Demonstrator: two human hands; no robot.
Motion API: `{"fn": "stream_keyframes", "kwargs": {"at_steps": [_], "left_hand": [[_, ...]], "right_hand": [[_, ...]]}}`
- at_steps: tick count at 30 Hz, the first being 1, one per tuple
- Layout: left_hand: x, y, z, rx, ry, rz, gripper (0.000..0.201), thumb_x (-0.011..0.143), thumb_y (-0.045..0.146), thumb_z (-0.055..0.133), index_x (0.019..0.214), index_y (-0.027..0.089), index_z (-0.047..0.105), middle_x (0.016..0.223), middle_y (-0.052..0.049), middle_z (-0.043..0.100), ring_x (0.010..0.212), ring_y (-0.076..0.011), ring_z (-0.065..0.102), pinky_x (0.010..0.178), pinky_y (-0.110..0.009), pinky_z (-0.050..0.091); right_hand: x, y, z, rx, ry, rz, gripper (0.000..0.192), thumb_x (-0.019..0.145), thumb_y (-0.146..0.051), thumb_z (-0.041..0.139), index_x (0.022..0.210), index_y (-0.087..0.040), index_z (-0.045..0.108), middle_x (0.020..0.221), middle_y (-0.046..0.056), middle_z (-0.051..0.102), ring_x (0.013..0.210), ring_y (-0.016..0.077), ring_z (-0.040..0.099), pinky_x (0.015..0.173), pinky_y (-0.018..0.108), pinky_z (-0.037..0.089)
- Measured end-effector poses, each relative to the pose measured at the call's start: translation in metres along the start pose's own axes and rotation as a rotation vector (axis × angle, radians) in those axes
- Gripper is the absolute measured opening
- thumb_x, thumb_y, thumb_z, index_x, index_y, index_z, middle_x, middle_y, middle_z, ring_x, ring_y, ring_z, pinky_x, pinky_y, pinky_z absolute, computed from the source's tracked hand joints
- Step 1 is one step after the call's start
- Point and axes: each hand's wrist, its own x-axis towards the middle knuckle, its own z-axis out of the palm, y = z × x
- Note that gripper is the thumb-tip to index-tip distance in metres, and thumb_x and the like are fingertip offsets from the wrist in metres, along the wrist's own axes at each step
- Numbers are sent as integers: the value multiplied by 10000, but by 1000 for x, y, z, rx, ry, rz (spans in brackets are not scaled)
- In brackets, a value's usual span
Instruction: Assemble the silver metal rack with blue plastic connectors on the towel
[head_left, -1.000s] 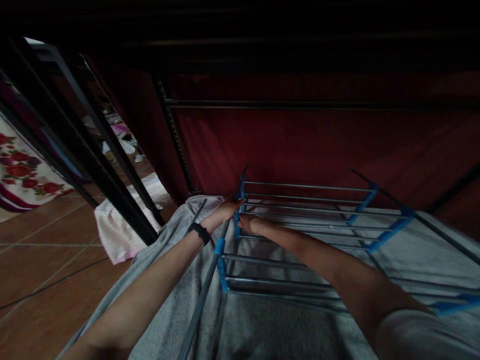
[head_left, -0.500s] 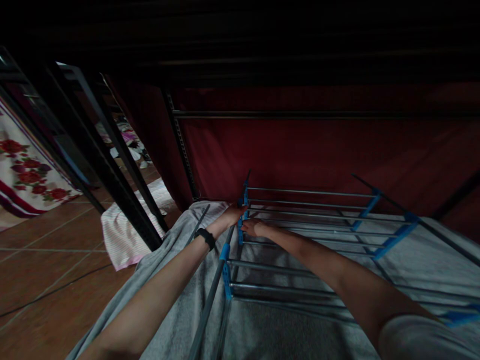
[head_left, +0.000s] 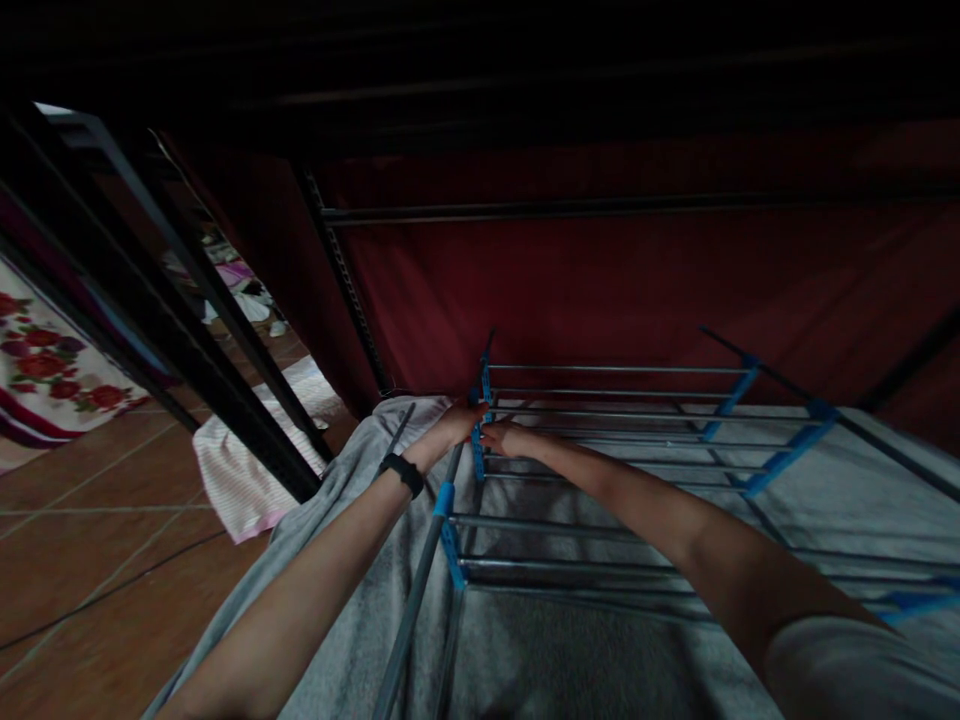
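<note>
Rack (head_left: 600,470): metal drying rack w/ grey rods and blue plastic joints, lying roughly level, spread open. Grey towel (head_left: 525,650) draped over the rack's near end and left side, hanging down past the left rail, flat under the rods. Far-left blue joint (head_left: 480,440) of the rack stands upright; both hands meet at it, fingers touching it.

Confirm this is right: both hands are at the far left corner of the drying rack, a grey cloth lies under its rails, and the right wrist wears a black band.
One detail is off: in the head view the black band is on the left wrist, not the right. Both the left hand and right hand are at the drying rack corner, over the grey cloth.
</note>
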Motion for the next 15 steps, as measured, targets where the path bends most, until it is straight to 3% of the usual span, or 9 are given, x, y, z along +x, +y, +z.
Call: {"fn": "stream_keyframes", "kwargs": {"at_steps": [7, 15], "left_hand": [[-2, 3, 0, -22, -2, -9, 307, 881, 447, 551, 989, 174, 639, 959, -88, 704, 802, -201, 617, 600, -263, 492], [-1, 2, 1, -11, 41, 17, 360, 846, 486, 585, 1013, 171, 634, 919, -81, 707, 856, -222, 633, 627, -275, 497]], "right_hand": [[-1, 0, -4, 13, -16, -1, 229, 1009, -280, 482, 1048, -191, 689, 1022, 53, 726, 876, 160, 649, 713, 222, 425], [-2, 1, -10, 73, -39, -21, 207, 988, -263, 509, 940, -166, 685, 891, 46, 707, 777, 149, 608, 671, 226, 408]]}}
